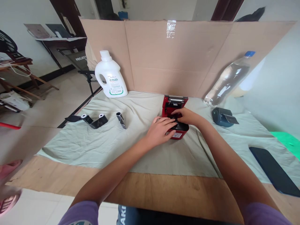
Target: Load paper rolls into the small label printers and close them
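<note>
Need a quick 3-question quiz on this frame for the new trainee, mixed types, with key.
1. Which thing are the left hand and the right hand both at?
2. What colour is the cap on the clear bottle?
A) red
B) blue
C) white
3. True or false: in the picture, the phone lies farther right than the jug.

Key:
1. The red device, its lid raised.
2. B
3. True
</note>
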The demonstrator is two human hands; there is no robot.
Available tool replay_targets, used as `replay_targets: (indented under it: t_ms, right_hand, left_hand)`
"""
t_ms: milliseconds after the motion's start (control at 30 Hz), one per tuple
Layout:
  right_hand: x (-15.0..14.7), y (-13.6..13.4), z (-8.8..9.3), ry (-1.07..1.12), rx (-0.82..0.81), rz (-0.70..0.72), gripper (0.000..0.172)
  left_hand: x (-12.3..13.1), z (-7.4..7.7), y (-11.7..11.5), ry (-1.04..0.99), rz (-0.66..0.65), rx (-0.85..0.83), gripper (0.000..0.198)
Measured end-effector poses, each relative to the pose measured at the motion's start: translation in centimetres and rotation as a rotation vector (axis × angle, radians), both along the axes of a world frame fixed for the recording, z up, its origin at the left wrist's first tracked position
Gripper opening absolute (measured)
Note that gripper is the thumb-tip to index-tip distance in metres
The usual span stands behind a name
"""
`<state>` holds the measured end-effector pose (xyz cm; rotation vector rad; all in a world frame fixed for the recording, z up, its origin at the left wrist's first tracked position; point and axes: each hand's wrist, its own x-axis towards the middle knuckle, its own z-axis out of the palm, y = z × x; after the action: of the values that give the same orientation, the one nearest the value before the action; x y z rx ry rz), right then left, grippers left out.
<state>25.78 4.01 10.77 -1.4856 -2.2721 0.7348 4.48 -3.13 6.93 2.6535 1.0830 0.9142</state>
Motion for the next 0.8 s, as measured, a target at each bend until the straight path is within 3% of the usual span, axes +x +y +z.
replay_targets:
  t_ms: [100,200,267,300,467,600,800]
  right_hand:
    - [1.5,-0.8,0.3,0.175,-0.058,-0.006,0.031]
    - [2.5,-0.8,-0.7,0.422,0.155,-0.312,0.019]
    - [2.5,-0.1,-1.7,0.568,0.297,-0.495,0.025]
    - [2.3,0.4,-2.1,0.619,0.302,-0.521,0.032]
    - [1.1,2.0,-3.3,0.724,0.153,-0.458,0.043]
    - [0.8,0.6,-3.8,0.723,0.178,-0.448,0.046]
    - [0.8,-3.6,-4.9,0.735,0.202,-0.415,0.023]
  left_hand:
    - [0.2,-0.1,-0.1,-0.011,-0.002,0.013,0.036]
    - [0.4,-0.4,-0.3,-0.034,-0.020,0.050,0.035]
    - [0.7,-0.7,-0.4,-0.042,-0.023,0.087,0.033]
    - [0.8,-0.8,-0.5,-0.045,-0.020,0.102,0.032]
    - [1.0,-0.9,-0.3,-0.019,-0.018,0.181,0.030]
    - [0.8,-0.1,-0.5,0.102,0.014,0.315,0.032]
    - [2.4,1.4,-1.9,0.133,0.040,0.395,0.032]
